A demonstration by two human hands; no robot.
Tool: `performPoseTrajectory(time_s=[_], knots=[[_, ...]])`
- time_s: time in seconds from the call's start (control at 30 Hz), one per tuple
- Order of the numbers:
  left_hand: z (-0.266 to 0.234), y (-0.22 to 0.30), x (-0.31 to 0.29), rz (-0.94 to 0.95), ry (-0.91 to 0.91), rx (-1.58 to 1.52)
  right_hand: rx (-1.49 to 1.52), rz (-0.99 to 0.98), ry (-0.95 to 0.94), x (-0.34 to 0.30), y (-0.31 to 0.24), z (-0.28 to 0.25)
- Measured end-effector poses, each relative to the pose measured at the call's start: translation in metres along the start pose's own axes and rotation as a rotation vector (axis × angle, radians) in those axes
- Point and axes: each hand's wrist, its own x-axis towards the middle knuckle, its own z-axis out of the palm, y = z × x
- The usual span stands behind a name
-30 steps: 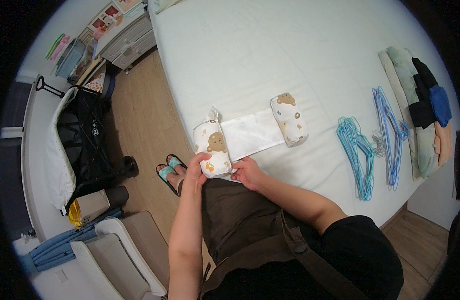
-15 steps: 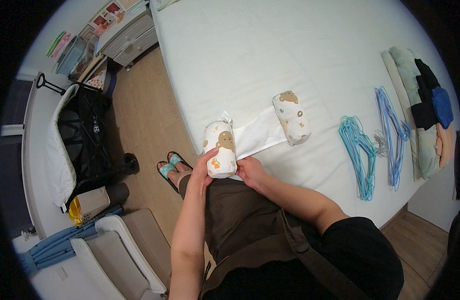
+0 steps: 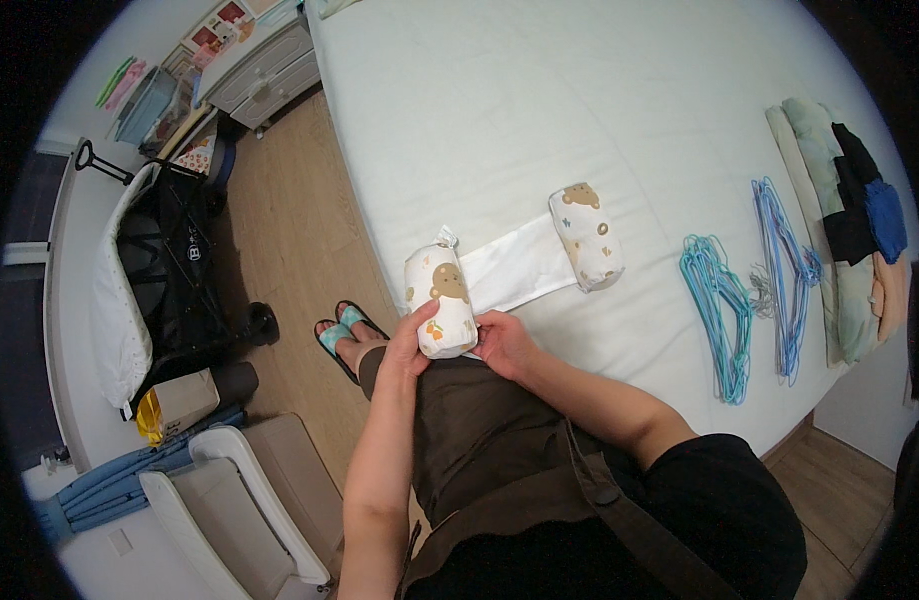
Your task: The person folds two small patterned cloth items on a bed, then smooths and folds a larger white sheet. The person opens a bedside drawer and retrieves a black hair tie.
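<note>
Head view: left hand, clamped on near bear-print bolster, at bed edge; right hand, at bolster's lower-right corner, fingertips hidden, grip cannot tell. Good handling: even two-sided support, white fabric panel flat. Beyond: far bear-print bolster.

This is a home, and the room looks like a bedroom. A wide bed with a pale sheet spreads beyond the left hand and the right hand. Well to the right of the right hand, bundled hangers and folded clothes lie on it. Far ahead and left of the left hand stands a white drawer unit. Left of that hand are sandals on bare feet, a wood-look floor and, further out, a black cart.
</note>
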Motion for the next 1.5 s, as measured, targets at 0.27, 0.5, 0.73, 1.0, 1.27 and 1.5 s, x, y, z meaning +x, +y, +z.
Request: performPoseTrajectory(time_s=[0.27,0.5,0.73,1.0,1.27,1.5], knots=[[-0.014,-0.002,0.004,-0.050,-0.091,-0.172,-0.299,-0.196,0.058,-0.006,0.005,0.012],[-0.019,-0.001,0.005,-0.105,-0.141,-0.201,-1.228,-0.527,0.421,-0.011,0.002,0.009],[-0.003,-0.008,0.005,0.038,-0.051,-0.098,-1.245,-0.743,0.425,-0.009,0.002,0.002],[0.001,-0.001,0.000,0.035,-0.044,-0.063,-1.121,-0.598,0.429,-0.010,0.000,0.001],[-0.001,-0.008,0.000,0.015,-0.098,-0.146,-0.678,-0.399,0.334,-0.014,0.002,0.001],[-0.002,-0.003,0.000,-0.070,-0.054,-0.004,-0.582,-0.405,0.371,-0.008,0.009,0.003]])
